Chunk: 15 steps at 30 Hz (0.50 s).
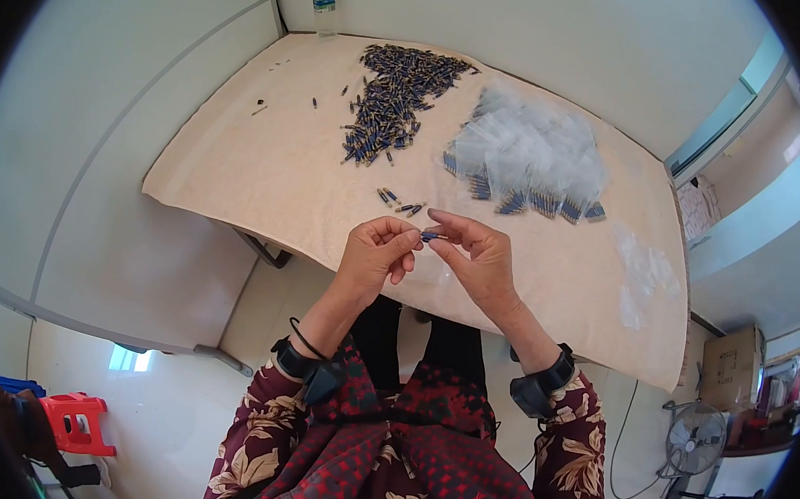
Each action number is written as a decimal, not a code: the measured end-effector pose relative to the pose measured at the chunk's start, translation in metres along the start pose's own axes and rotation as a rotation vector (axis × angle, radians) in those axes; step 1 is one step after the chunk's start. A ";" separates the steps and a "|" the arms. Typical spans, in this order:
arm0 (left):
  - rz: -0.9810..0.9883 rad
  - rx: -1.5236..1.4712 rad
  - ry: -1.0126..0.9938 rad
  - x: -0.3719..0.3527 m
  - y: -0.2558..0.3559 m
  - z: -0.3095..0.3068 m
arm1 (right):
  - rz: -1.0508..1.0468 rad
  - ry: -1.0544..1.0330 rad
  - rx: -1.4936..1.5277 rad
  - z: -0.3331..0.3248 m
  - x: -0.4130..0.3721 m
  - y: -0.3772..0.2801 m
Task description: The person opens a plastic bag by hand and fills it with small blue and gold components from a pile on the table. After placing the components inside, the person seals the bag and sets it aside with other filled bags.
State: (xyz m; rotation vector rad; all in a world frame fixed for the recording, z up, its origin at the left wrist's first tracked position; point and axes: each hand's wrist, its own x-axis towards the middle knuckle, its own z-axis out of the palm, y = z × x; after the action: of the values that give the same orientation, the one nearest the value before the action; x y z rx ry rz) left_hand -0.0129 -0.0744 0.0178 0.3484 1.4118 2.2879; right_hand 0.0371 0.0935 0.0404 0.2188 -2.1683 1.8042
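Close over the front of the cloth, my left hand [377, 253] is closed in a pinch, its fingertips at one end of a small blue-and-gold cylindrical piece [431, 237]. My right hand [482, 263] holds the other end of it between thumb and fingers, with the forefinger raised. Just beyond my hands lie several loose blue-and-gold pieces [401, 201]. Farther back spreads a large heap of the same pieces [397, 92]. To the right of the heap is a pile of clear plastic bags [528, 143] with rows of these pieces in them.
A cream cloth [239, 159] covers the table. Flat clear bags [641, 276] lie near its right edge, and a water bottle [324, 8] stands at the back against the wall. On the floor are a red stool [77, 420], a fan [695, 439] and a cardboard box [731, 367].
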 end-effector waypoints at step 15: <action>-0.133 -0.115 0.013 -0.002 -0.004 -0.002 | 0.191 0.040 0.308 -0.002 -0.011 0.010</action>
State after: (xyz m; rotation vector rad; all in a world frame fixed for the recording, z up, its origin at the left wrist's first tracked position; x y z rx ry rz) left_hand -0.0110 -0.0753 0.0133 0.1985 1.2629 2.2543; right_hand 0.0448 0.0963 0.0272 0.0437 -1.9324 2.2262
